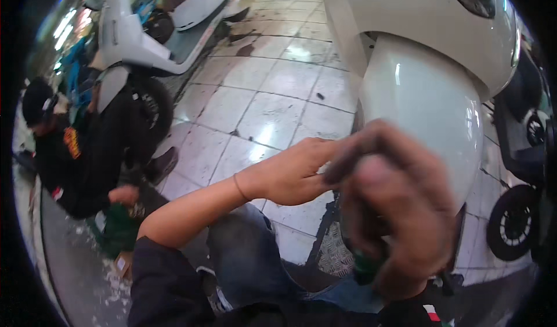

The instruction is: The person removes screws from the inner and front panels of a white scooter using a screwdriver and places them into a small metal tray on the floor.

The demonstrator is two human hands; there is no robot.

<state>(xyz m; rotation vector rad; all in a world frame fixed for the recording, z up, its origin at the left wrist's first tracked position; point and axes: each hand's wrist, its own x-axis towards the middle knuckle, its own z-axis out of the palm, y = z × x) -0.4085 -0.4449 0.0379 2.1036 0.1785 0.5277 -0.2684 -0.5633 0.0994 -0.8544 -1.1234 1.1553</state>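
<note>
Reaching right from the lower left, my left hand is beside the white front fender of a scooter. Its fingertips pass behind my other hand, so I cannot see whether they hold anything. My right hand is raised close to the camera, blurred, in front of the fender's lower part. Its fingers are curled in and look smudged dark; anything between them is hidden. Above the fender sits the scooter's pale front body panel. The wheel area below is mostly covered by my right hand.
On the left a person in dark clothes sits by another white scooter. A dark scooter wheel stands at the right. White floor tiles lie between, with a textured metal plate near my knees.
</note>
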